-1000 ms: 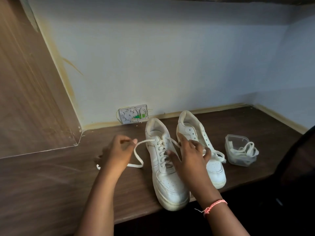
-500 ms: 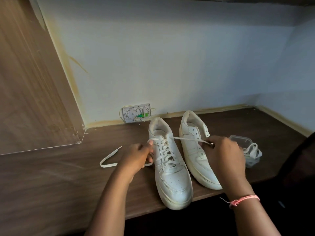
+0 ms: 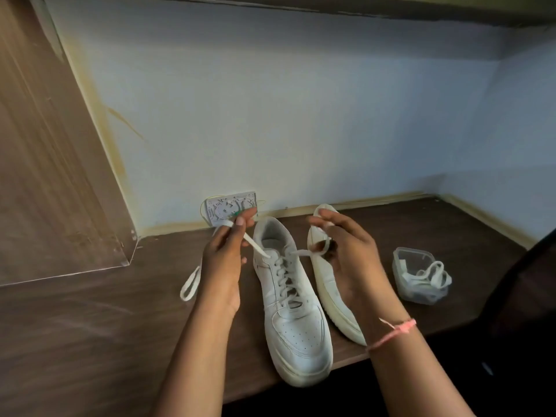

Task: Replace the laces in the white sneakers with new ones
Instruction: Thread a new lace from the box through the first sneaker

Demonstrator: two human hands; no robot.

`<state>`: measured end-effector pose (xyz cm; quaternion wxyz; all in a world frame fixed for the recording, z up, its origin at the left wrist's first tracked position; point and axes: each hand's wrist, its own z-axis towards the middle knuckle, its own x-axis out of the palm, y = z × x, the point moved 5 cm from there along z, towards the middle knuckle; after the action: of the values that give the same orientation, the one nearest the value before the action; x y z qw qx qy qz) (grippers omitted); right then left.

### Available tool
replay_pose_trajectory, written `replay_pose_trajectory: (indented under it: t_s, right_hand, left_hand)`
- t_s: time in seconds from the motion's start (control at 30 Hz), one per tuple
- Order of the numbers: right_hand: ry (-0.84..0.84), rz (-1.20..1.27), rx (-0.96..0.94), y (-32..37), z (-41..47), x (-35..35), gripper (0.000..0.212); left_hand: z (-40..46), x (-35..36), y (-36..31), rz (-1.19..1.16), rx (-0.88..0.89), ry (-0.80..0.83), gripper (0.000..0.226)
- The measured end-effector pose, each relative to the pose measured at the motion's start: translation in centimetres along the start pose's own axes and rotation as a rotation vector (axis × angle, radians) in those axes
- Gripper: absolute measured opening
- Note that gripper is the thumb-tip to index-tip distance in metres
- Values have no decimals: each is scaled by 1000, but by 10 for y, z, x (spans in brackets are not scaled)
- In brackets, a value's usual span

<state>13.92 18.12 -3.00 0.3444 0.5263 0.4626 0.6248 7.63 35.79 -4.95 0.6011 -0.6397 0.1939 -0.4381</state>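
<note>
Two white sneakers stand toe-forward on the dark wooden desk. The left sneaker is laced with a white lace. My left hand pinches the lace's left end, raised above the shoe's collar, and the loose tail hangs down to the desk. My right hand holds the lace's right end in curled fingers, above the right sneaker. That sneaker is largely hidden behind my right hand.
A small clear plastic container with white laces spilling over its rim sits at the right. A white wall socket plate is behind my left hand. A wooden side panel closes the left. The desk's front edge runs under the sneaker toes.
Both hands have lifted the lace ends up and back from the left sneaker's top eyelets. My right hand came back left from near the container. The camera moved closer.
</note>
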Motion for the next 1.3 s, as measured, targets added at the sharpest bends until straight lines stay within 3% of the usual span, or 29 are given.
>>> replay_pose_trajectory:
  t_s: [0.13,0.17,0.23,0.3,0.47,0.67,0.77,0.87,0.97,1.03,1.13,1.2,1.3]
  right_hand:
    - [534,-835,32,13,7,54,23]
    - [641,-1004,-5,15,5,67,21]
    - [740,-1163,-128,21,3,85,16]
    - [733,-1139,-182,28,-1,87,12]
    - [559,-809,-202,28,-13,59,16]
    - [155,-266,-85,0,-22,17,21]
    - [61,90,76,-19,-20,3,18]
    - [-13,338,144,-25,-14,-9,18]
    - [-29,121,42,-22,-15,-13,18]
    - [-26,-146,-56,-19,-19,-11,17]
    - [9,-370,-176,-15,-19,-1,14]
    - [41,-401,-232,-14,-19,4,15]
    - [43,-361,-260,-13,-21,5,11]
  left_hand:
    - [0,12,-31,335,511,219,30]
    - [0,15,-32,409,562,281,32]
    - [-1,20,-31,388,483,372,35]
    - [-3,22,-26,309,391,435,39]
    - [3,10,-7,353,319,382,33]
    - [7,-1,-19,522,410,370,32]
    - [8,-24,-37,610,407,215,37]
    - [19,-68,-46,788,347,-87,48]
    - [28,-102,-39,1021,227,-217,43]
    - [24,-90,-36,1063,222,-100,29]
    - [3,-29,-39,807,273,232,1]
    - [-11,8,-37,701,306,395,10]
    - [-15,26,-24,686,280,452,24]
